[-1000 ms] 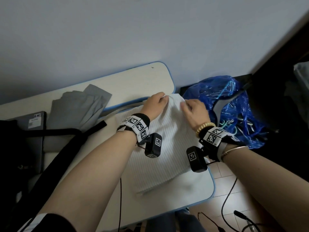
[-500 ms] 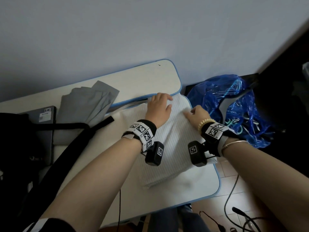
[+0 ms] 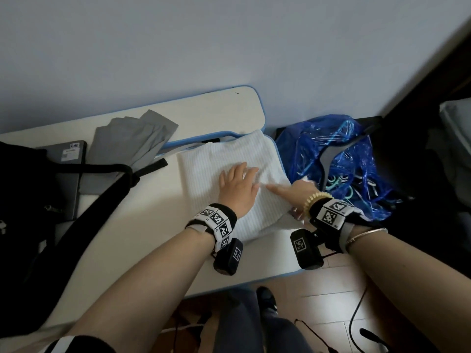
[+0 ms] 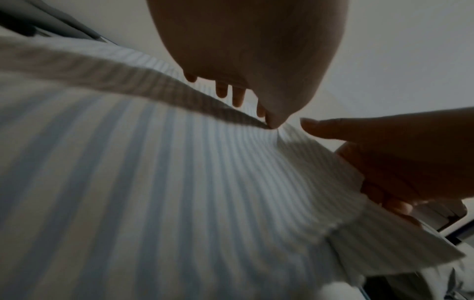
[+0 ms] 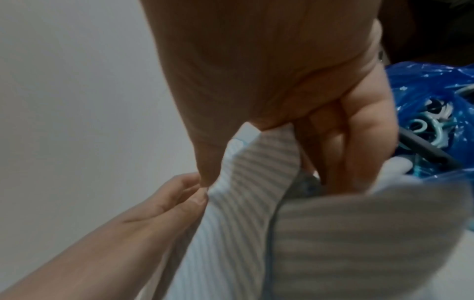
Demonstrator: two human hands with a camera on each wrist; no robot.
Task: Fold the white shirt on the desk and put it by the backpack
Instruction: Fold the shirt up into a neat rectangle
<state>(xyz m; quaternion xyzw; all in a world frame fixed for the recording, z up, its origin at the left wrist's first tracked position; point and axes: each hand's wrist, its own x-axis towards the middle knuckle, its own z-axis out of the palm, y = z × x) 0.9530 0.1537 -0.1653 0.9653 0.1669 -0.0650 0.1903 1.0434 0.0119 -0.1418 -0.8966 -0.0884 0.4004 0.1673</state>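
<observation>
One white shirt [image 3: 224, 159], ribbed w/ faint pale-blue stripes, lies folded into a rough rectangle on the right end of a cream desk [image 3: 153, 240] w/ a blue rim. Its right edge reaches the desk's edge; part of the fabric is doubled over there.

Left hand [image 3: 238, 189] lies palm-down on the middle of the shirt, fingers straight and slightly spread, pressing the cloth flat. Right hand [image 3: 297, 193] is at the shirt's right edge: index finger stretched out over the top layer, other fingers curled under the fabric, so the edge is clamped between them; right-wrist view shows the same grip [image 5: 295, 113]. Left-wrist view is close up on the stripes [image 4: 179, 192] and both hands.

One black backpack [image 3: 23, 200] sits at the desk's left end, well apart from the shirt, one strap trailing toward it. One grey folded cloth [image 3: 132, 138] lies at the back of the desk, near the shirt. One dark flat device [image 3: 66, 159] w/ a white sticker lies under the backpack; sticker text too small to read. One blue plastic bag [image 3: 331, 154] sits on the floor just right of the desk, w/ pale teal hooks inside.

Each wrist has a band w/ black-and-white square codes.
</observation>
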